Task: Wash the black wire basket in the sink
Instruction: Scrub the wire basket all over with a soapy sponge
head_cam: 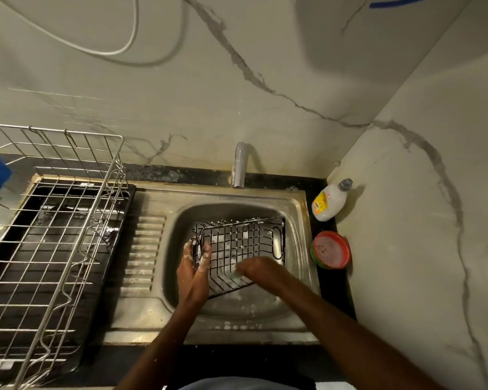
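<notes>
At frame centre, in sink (299, 204): basket (245, 243), tilted, soapy. Left hand (195, 263) gripping left rim; right hand (254, 270) clutching pale scrubber (234, 274). Likely light, stiff, slippery; best held by rim wire.

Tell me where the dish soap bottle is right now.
In the head view, the dish soap bottle stands on the counter's back right corner, right of the sink, behind the red bowl.

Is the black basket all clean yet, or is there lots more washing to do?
Not yet. The black wire basket is already in the sink and soapy, with foam on its wires. Now the left hand grips its edge while the right hand scrubs inside. No water shows at the tap, so rinsing is left.
</notes>
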`<state>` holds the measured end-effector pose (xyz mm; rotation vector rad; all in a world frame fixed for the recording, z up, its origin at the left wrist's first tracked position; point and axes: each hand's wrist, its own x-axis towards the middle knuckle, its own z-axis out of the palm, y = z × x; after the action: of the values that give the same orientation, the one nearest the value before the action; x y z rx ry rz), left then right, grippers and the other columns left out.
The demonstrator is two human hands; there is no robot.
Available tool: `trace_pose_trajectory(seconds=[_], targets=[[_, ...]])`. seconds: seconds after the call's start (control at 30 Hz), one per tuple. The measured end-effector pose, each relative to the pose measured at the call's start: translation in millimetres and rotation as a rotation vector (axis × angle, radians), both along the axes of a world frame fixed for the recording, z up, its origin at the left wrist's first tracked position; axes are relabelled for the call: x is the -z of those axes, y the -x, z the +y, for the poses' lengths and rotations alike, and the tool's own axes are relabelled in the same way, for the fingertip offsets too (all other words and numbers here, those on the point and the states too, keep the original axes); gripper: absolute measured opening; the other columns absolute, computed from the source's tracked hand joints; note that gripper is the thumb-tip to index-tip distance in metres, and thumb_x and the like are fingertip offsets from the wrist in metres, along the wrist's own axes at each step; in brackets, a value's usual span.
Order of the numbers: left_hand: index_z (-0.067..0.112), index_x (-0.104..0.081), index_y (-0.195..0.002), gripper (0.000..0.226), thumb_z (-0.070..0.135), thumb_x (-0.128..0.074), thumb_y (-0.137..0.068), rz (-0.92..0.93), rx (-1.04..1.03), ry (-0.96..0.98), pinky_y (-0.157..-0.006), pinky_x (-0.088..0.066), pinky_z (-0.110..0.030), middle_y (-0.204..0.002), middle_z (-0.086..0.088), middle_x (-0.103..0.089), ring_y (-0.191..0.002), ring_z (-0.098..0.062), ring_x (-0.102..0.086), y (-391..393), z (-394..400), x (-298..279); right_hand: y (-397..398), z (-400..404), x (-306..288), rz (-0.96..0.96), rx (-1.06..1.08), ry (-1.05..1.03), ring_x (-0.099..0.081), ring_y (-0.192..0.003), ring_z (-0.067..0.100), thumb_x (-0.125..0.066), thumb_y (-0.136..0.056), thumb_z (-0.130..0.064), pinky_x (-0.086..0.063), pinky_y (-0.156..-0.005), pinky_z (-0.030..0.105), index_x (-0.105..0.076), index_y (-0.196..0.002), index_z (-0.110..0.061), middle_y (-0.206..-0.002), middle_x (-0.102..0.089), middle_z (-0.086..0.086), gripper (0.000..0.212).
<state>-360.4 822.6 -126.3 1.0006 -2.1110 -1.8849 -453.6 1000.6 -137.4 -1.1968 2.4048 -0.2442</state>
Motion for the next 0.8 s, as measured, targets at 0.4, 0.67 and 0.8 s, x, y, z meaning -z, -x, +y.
trace_pose_trajectory(seconds=[0.4, 0.67, 0.8], targets=[[0.029, -0.037, -0.159, 0.094, 0.084, -0.053, -0.085, -0.005, 0.050, -0.023, -0.114, -0.046, -0.056, -0.159, -0.006, -0.049, -0.140, -0.022, -0.051, -3, -11, 9, 24, 49, 3, -0.049, 0.085, -0.233, -0.064, -0.089, 0.022, -0.055, -0.091, -0.018, -0.047, -0.069, 0.028, -0.068, -0.108, -0.011, -0.093, -0.060, 0.000, 0.021], [0.038, -0.043, -0.151, 0.101, 0.097, -0.053, -0.070, -0.093, -0.065, -0.164, -0.116, -0.041, -0.058, -0.152, -0.003, -0.052, -0.138, -0.030, -0.051, -7, -18, 32, 40, 141, -28, 0.205, 0.932, 0.256, -0.066, -0.078, 0.001, -0.076, -0.086, -0.013, -0.051, -0.072, 0.017, -0.073, -0.089, -0.022, -0.087, -0.072, -0.013, 0.010], [0.025, -0.051, -0.148, 0.073, 0.071, -0.053, -0.092, -0.122, -0.083, -0.238, -0.104, -0.047, -0.046, -0.140, 0.000, -0.055, -0.121, -0.025, -0.056, -3, -15, 29, 61, 174, -22, 0.305, 1.080, 0.053, -0.071, -0.082, 0.027, -0.069, -0.085, -0.013, -0.051, -0.071, 0.029, -0.074, -0.095, -0.016, -0.089, -0.075, 0.006, 0.011]])
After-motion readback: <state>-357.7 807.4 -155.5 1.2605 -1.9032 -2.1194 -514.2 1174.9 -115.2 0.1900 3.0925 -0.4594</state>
